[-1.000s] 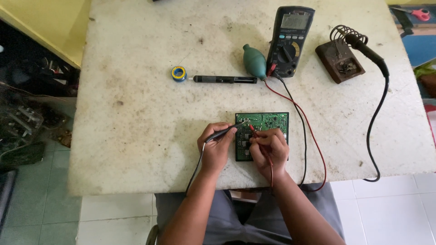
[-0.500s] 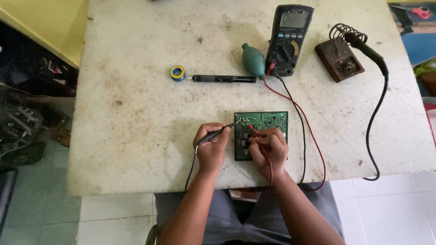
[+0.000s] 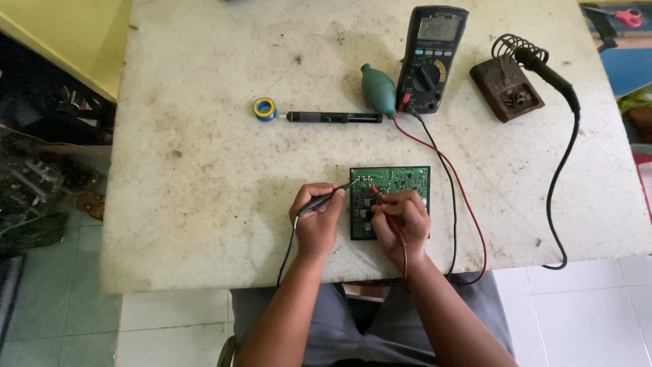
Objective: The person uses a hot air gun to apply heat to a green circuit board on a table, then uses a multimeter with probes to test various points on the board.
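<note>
Two probes held to a green circuit board (image 3: pixel 394 197) near the front edge of the table (image 3: pixel 204 170)

The left hand (image 3: pixel 316 221) has its grip closed on the black probe (image 3: pixel 331 196), the right hand (image 3: pixel 402 221) on the red probe (image 3: pixel 377 193); both tips meet the board's upper left, exact contact too small to make out. The right hand hides the board's lower middle, and the multimeter (image 3: pixel 432 58) display is unreadable

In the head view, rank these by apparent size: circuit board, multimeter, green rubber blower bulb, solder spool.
1. and 2. multimeter and circuit board: look alike, and hands cover part of the board, so unranked.
3. green rubber blower bulb.
4. solder spool, smallest.
</note>
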